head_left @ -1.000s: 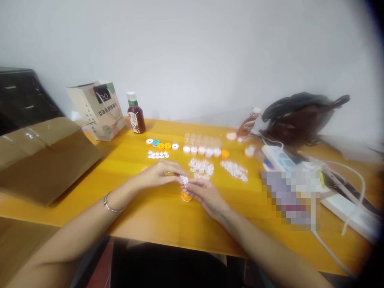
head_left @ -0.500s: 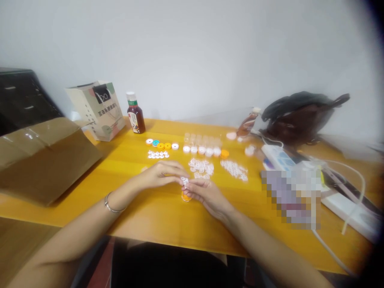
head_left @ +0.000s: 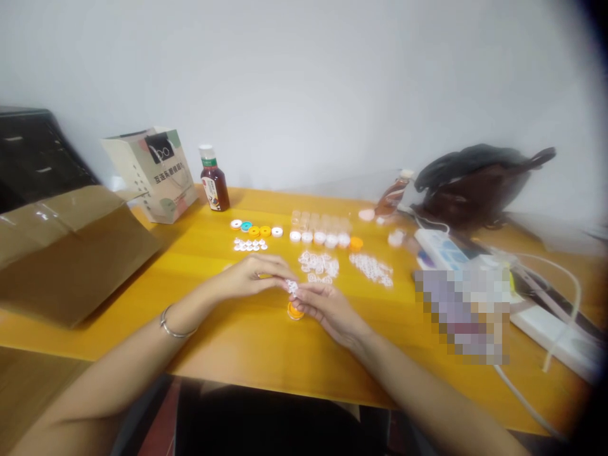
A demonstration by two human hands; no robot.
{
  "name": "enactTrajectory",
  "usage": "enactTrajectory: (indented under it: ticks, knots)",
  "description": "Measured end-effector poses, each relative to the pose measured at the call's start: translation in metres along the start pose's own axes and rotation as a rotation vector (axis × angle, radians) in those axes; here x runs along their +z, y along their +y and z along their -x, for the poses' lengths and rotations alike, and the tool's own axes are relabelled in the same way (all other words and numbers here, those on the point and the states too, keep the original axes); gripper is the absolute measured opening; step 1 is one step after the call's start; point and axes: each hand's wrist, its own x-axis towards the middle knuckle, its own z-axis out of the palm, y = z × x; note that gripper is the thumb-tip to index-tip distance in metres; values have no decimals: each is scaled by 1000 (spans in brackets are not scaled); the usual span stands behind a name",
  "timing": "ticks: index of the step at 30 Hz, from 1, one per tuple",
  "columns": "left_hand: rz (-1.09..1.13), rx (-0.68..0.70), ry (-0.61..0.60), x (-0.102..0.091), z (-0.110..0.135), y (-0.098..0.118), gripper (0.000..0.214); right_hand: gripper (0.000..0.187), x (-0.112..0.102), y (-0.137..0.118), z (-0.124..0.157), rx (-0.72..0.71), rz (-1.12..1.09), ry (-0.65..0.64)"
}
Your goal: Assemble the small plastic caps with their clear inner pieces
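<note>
Left hand (head_left: 256, 275): fingertips pinching, from the left, a small white piece (head_left: 291, 288); palm turned down, wrist held off the table (head_left: 228, 361)
Right hand (head_left: 327, 310): thumb and fingers gripping the small white piece from the right; the two hands meet at the tips
Small white piece: between both hands' fingertips, raised; one part or several joined, cannot tell at this blur
Orange round piece (head_left: 295, 312): directly below the pinch, partly covered by the right fingers; whether they touch it, cannot tell
Loose white pieces, nearer heap (head_left: 320, 263): just beyond the right fingertips
Loose white pieces, farther heap (head_left: 373, 269): beyond the right hand, to its right
White studded parts (head_left: 250, 244): in short rows beyond the left hand
Row of white lids (head_left: 318, 237), clear cups (head_left: 318, 221) behind: beyond both hands

Handling notes, by judgement: fine, light parts, best worked by fingertips alone; one hand to steady, the other to turn or press; pressure even and square, since a skewed push could flick the piece away; keeping the pinch above the orange round piece should catch a slip; forearms best kept low and steady, clear of both heaps
</note>
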Motion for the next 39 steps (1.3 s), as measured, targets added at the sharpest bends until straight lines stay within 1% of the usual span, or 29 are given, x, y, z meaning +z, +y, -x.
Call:
enactTrajectory:
  ticks: [7, 10, 14, 16, 18, 21, 24, 27, 31, 35, 39]
  knots:
    - [-13, -40, 31, 2, -1, 1, 22, 14, -2, 2, -2, -45, 12, 12]
    - [-33, -52, 21, 5, -1, 4, 22, 17, -3, 5, -4, -109, 104, 43]
    - [-36, -71, 15, 9, -1, 8, 24, 19, -3, 5, -6, -201, 282, 88]
    - [10, -127, 55, 12, -1, 6, 31, 19, -2, 3, -6, -229, 325, 99]
    - [104, -210, 134, 17, -1, 2, 36, 20, -2, 1, -6, -246, 330, 113]
    - [255, -312, 219, 25, -3, -8, 31, 21, -2, 0, -5, -256, 325, 125]
    - [392, -366, 237, 31, -4, -16, 24, 23, -4, 1, -6, -251, 301, 120]
    - [470, -402, 239, 35, -4, -20, 19, 23, -6, 1, -8, -230, 270, 113]
    - [484, -435, 225, 35, -4, -22, 17, 21, -7, -1, -9, -205, 286, 103]
    - [456, -455, 212, 34, -5, -19, 17, 17, -7, -4, -8, -226, 350, 131]
    - [432, -477, 207, 36, -5, -17, 17, 16, -8, -2, -9, -240, 400, 107]
